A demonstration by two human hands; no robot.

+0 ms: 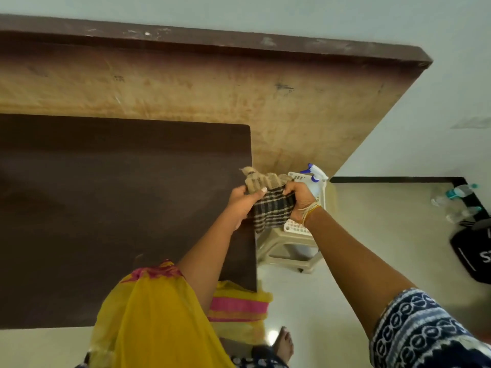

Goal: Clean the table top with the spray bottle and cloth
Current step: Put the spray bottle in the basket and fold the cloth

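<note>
The dark brown table top [119, 208] fills the left half of the view; its right edge runs down from a rounded corner near centre, and its near edge shows at lower left. Its left part is cut off by the frame. Behind it, at 12 o'clock, a tan wooden board [239, 96] stands against the pale wall. Open floor [385, 235] lies to the right, from 3 to 5 o'clock.

Both hands meet just past the table's right edge, a little right of centre. The left hand [243, 201] and the right hand [299, 199] are each closed on the checked cloth [272, 205], which is bunched between them, its tan end sticking up toward 12 o'clock and a corner hanging below.

At 2 o'clock from the hands, just behind the right one, the spray bottle [314, 177] stands in a white basket [297, 227] on a beige stool [287, 251]; the hand and cloth hide much of it. Blurred bottles [459, 200] and a black bag [475, 253] sit at 3 o'clock.
</note>
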